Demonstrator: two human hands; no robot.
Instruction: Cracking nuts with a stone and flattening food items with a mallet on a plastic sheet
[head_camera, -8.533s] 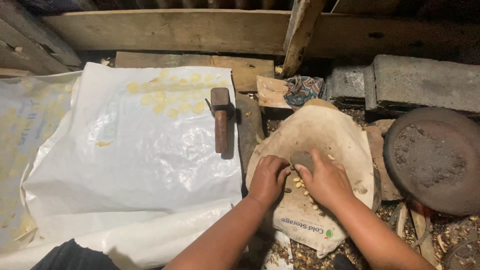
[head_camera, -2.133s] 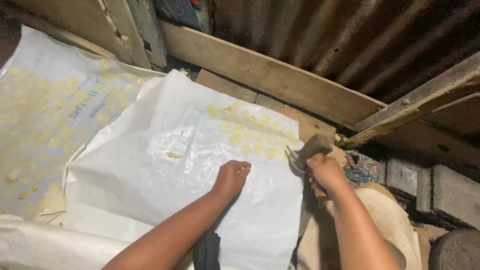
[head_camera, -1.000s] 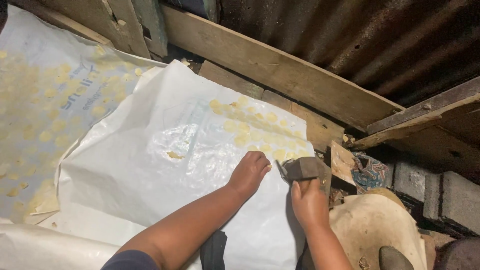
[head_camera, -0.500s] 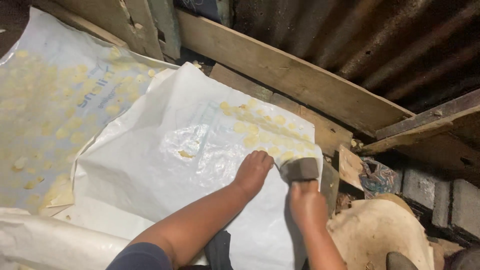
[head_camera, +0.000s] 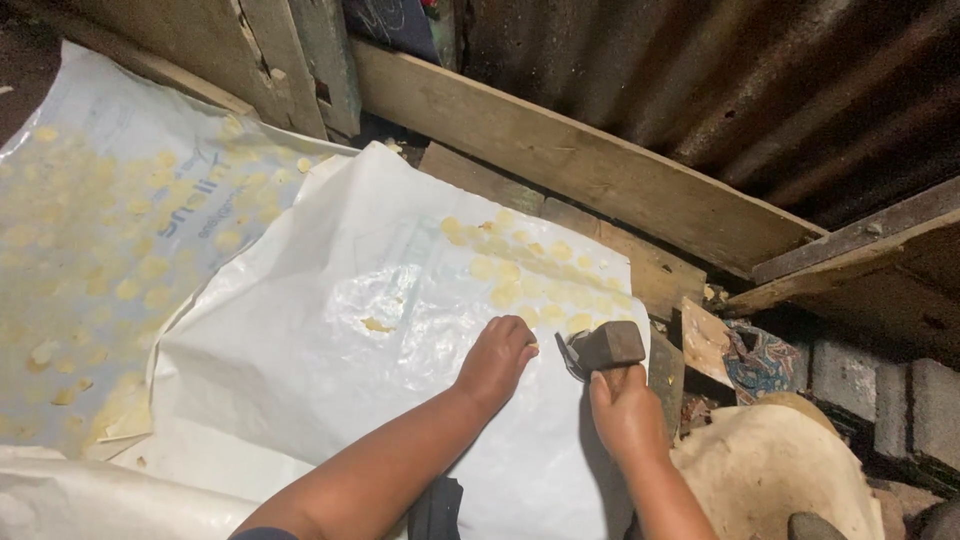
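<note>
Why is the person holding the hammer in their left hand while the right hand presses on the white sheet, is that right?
Not quite: the hands are swapped. The head view shows the right hand gripping the hammer, and the left hand resting on the white sheet, close to the flat yellow pieces laid out on it.

Hammer (head_camera: 605, 348) over white plastic sheet (head_camera: 330, 380), flattened yellow discs (head_camera: 520, 275) on it.
Rusty-brown metal head, tilted, raised just above the sheet's 3 o'clock edge, handle hidden in the grip. Sheet crinkled, spread flat; pale discs in rows toward 1 o'clock, one stray piece near centre.
</note>
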